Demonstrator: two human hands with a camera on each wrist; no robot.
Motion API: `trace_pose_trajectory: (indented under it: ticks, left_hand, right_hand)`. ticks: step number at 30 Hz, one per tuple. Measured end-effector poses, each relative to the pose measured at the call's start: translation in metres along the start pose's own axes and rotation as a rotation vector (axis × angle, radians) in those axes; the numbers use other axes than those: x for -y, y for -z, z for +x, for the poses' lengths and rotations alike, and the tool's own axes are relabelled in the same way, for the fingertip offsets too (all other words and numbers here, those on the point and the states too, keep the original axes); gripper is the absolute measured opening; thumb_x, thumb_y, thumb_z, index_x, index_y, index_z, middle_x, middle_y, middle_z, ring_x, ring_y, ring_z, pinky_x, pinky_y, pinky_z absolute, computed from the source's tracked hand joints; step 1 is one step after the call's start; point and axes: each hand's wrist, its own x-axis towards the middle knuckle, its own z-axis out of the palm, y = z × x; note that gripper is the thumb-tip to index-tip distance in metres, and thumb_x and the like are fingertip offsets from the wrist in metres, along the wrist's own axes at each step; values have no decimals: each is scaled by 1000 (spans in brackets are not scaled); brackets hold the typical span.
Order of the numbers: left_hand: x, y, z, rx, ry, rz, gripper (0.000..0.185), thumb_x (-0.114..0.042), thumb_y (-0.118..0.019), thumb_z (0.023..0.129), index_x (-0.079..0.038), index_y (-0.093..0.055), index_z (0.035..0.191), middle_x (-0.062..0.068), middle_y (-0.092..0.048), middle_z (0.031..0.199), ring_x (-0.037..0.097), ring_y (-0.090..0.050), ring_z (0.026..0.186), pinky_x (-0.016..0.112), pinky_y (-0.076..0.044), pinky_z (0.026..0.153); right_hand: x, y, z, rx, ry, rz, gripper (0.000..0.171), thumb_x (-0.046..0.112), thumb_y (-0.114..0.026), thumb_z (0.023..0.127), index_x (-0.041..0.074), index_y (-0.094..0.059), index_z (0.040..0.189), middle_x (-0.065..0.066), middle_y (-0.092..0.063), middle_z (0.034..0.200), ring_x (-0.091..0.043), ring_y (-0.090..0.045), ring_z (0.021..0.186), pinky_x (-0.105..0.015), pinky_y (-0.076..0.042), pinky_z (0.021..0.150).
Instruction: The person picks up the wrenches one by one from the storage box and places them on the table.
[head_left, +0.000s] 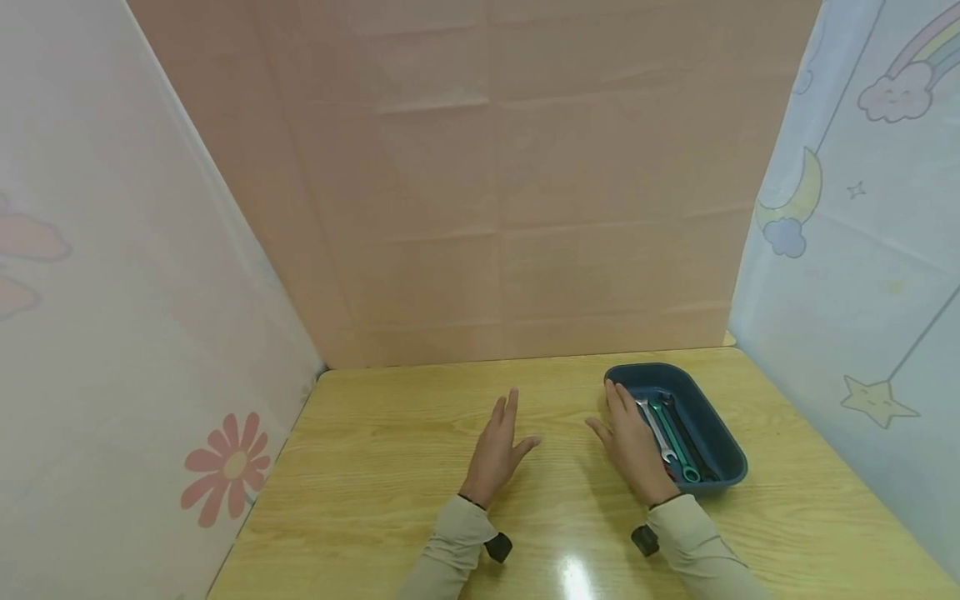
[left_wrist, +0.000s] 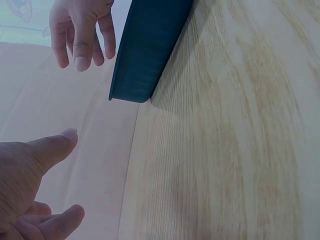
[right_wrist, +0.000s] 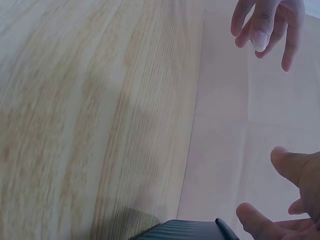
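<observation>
A dark blue tray [head_left: 723, 433] stands on the right part of the table and holds several wrenches. Among them are a silver wrench [head_left: 657, 431], a green wrench [head_left: 678, 442] and a black wrench [head_left: 688, 435]. My right hand [head_left: 632, 437] is over the tray's left side, fingers extended and thumb spread, and covers part of it. Nothing is in its grasp. To the left, my left hand [head_left: 492, 454] hovers above the bare wood with its fingers and thumb apart, holding nothing. In the left wrist view the tray's side wall [left_wrist: 150, 50] shows beyond the fingers.
The wooden table [head_left: 360, 467] meets a pinkish-brown backdrop [head_left: 495, 208] at its far edge. Patterned white sheets hang at the left [head_left: 112, 333] and right [head_left: 862, 292]. Dark wrist devices sit below both sleeves.
</observation>
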Motion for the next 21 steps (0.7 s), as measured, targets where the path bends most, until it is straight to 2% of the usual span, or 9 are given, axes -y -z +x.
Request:
trace_pose_trajectory:
  ticks: [5, 14, 21]
  left_hand:
    - [-1, -3, 1, 6, -1, -2, 89, -30, -71, 93, -8, -18, 160, 29, -32, 155, 43, -50, 130, 51, -50, 98]
    - [-6, -5, 2, 14, -18, 7, 89, -33, -70, 93, -9, -16, 160, 30, -33, 154, 44, -51, 129, 50, -51, 98]
    - [-8, -8, 3, 22, -14, 6, 89, -34, -69, 94, -9, -16, 160, 29, -33, 154, 43, -51, 130, 49, -50, 99]
  right_hand:
    - [0, 2, -1, 17, -25, 12, 77, 20, -70, 95, -7, -28, 153, -36, -33, 150, -53, -42, 131, -65, -41, 100]
    - [-5, 0, -2, -40, 19, -13, 77, 18, -73, 92, -10, -31, 150, -38, -39, 144, -53, -44, 128, -64, -44, 97]
    - [-8, 1, -2, -63, 20, -21, 76, 17, -75, 91, -12, -33, 148, -38, -43, 140, -53, -48, 122, -63, -45, 95]
